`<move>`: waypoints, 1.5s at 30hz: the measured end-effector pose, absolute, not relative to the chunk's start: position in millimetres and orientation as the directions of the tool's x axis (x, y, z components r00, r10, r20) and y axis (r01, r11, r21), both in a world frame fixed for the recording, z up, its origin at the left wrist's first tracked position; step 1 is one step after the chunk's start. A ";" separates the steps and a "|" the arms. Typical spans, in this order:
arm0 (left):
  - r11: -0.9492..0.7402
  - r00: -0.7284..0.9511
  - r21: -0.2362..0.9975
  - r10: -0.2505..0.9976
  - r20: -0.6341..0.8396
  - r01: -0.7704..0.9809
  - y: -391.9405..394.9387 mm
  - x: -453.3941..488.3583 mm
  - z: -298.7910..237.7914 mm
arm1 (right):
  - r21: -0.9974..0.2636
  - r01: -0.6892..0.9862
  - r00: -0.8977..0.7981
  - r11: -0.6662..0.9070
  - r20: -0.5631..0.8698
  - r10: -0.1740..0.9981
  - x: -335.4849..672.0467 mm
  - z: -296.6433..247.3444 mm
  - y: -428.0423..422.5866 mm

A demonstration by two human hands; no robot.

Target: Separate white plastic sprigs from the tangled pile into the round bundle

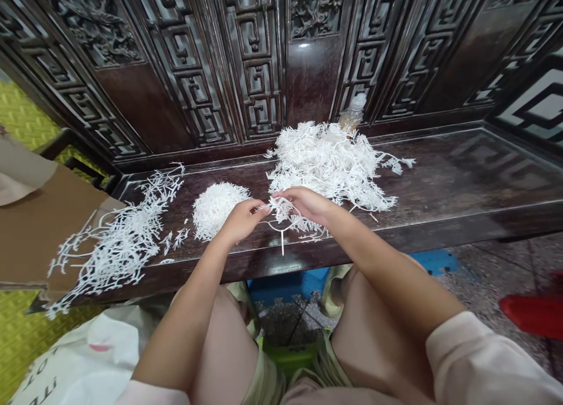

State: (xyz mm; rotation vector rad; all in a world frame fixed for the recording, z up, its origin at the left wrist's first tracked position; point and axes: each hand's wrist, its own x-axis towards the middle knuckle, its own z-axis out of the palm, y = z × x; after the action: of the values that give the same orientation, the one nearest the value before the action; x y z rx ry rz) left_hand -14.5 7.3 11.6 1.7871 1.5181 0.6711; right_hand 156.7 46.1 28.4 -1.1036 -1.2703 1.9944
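Note:
My left hand [241, 220] and my right hand [305, 204] pinch a white branched plastic sprig [281, 217] between them, just above the dark wooden bench top [440, 182]. Its thin stem hangs down past the bench's front edge. A dense round ball of white sprigs [214, 210] sits close to the left of my left hand. Behind my right hand, touching its fingers, lies a large loose heap of white sprigs [329, 164]. A flatter spread of sprigs [118, 241] lies farther left, across the bench and a cardboard sheet.
A carved dark wooden panel [250, 59] rises behind the bench, with a plastic bottle [354, 112] against it. The cardboard sheet [44, 229] overhangs the bench's left end. Below are a white plastic bag [83, 358], my knees, and a red object [534, 314] on the floor.

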 end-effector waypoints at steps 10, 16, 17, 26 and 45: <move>-0.177 0.172 0.718 0.982 0.080 0.673 4.4 -9.7 14.9 | -0.944 0.151 -0.459 -0.295 -0.331 0.825 152.4 20.5 46.8; -0.248 0.224 0.643 0.967 0.121 0.724 1.3 -4.3 16.7 | -0.940 0.264 -0.480 -0.216 -0.322 0.816 154.3 14.9 48.6; -0.247 0.220 0.637 0.968 0.124 0.730 1.5 -4.3 16.6 | -0.938 0.272 -0.480 -0.215 -0.326 0.814 154.8 14.6 48.6; -0.055 0.101 0.908 0.995 0.014 0.415 8.1 -4.1 12.0 | -0.966 0.214 -0.603 -0.142 -0.245 0.759 155.4 20.1 45.1; 0.129 0.107 0.985 0.984 -0.140 0.111 8.9 -5.2 12.9 | -0.915 0.380 -0.550 0.140 -0.102 0.829 151.1 12.5 43.1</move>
State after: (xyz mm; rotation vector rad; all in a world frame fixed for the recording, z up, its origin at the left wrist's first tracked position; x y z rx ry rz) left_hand -5.2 8.9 12.9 1.2349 1.2592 0.9747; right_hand 151.1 43.1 12.5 -1.1567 -1.9925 1.3938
